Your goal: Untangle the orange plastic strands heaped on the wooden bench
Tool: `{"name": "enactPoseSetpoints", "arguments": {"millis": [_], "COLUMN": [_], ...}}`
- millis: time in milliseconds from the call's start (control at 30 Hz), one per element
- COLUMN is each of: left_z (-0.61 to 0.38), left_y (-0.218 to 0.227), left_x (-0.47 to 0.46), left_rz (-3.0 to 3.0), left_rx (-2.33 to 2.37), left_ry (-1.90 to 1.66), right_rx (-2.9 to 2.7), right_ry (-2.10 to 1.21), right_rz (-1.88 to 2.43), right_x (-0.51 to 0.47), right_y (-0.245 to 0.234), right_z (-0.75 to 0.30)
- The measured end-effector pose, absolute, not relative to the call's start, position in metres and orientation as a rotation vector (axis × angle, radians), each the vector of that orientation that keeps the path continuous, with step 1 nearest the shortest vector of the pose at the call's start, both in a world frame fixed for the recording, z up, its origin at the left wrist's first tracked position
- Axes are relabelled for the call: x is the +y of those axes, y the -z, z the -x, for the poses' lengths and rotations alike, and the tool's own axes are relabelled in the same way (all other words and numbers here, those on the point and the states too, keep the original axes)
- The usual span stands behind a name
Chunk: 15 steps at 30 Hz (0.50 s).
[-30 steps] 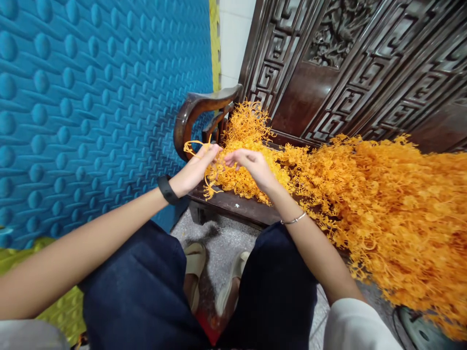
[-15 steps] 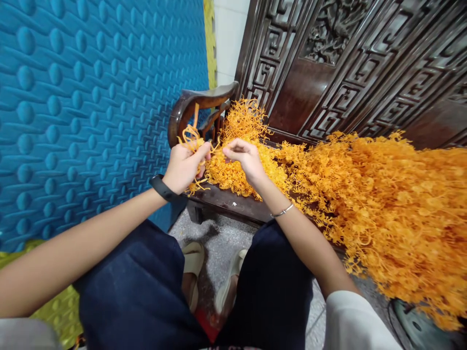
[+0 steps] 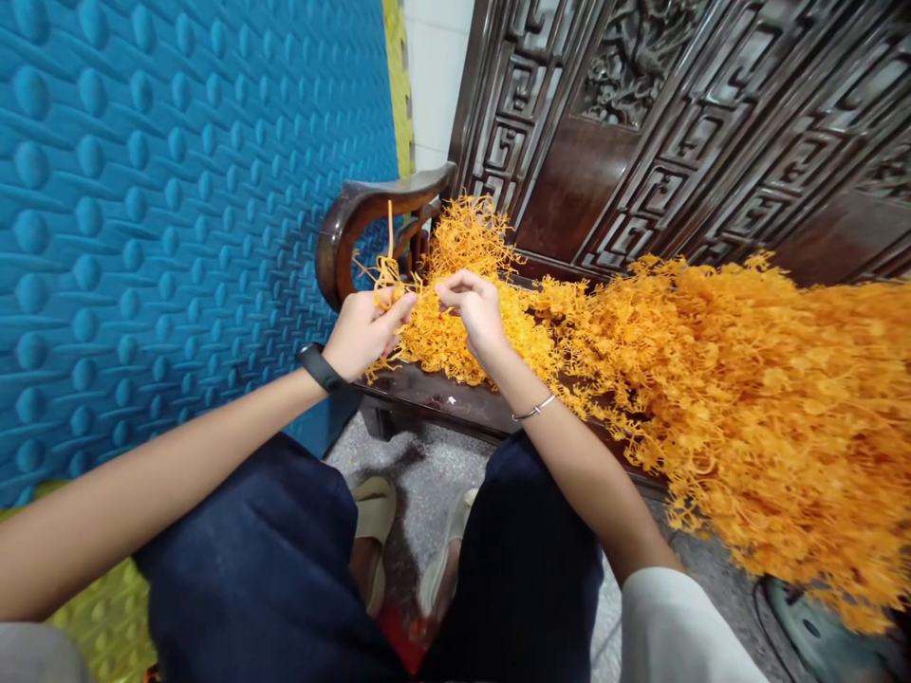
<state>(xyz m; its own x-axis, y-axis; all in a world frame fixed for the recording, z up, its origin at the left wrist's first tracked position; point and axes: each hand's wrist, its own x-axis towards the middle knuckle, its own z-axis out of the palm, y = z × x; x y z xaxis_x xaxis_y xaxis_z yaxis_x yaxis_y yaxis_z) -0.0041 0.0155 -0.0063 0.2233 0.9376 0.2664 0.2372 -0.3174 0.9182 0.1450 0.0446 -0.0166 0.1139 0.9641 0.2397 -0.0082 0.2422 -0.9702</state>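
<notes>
A big heap of orange plastic sprigs [image 3: 747, 379] covers the seat of a dark carved wooden bench [image 3: 427, 398]. My left hand [image 3: 362, 332], with a black band at the wrist, is closed round a small bunch of orange sprigs [image 3: 388, 275] that sticks up above the fingers. My right hand [image 3: 474, 308], with a thin silver bracelet, pinches a strand at the near left end of the heap, close beside the left hand.
A blue embossed foam mat [image 3: 163, 209] stands on the left, next to the bench's curved armrest [image 3: 356, 213]. The carved bench back [image 3: 641, 123] rises behind the heap. My knees in dark trousers and light shoes [image 3: 377, 531] rest on grey speckled floor.
My left hand has closed on the bunch and lifted it upright. My right hand has moved slightly left and up toward it. The view has shifted a little.
</notes>
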Motion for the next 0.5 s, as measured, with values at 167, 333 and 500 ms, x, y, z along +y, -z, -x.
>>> {"name": "enactPoseSetpoints", "arguments": {"millis": [167,333,500], "left_z": [-0.005,-0.011,-0.007], "left_y": [0.007,0.007,0.009], "left_x": [0.021,0.021,0.005], "left_rz": [-1.675,-1.670,-1.869], "left_rx": [1.047,1.017,0.997], "left_ry": [-1.158,-1.170,-1.024], "right_rx": [-1.220,-1.216,-0.887], "right_ry": [-0.919,-0.788,-0.473], "right_rz": [1.052,1.004,1.202], "right_x": [0.049,0.057,0.080], "right_y": [0.016,0.015,0.006], "right_z": [-0.148,-0.151,-0.218]}}
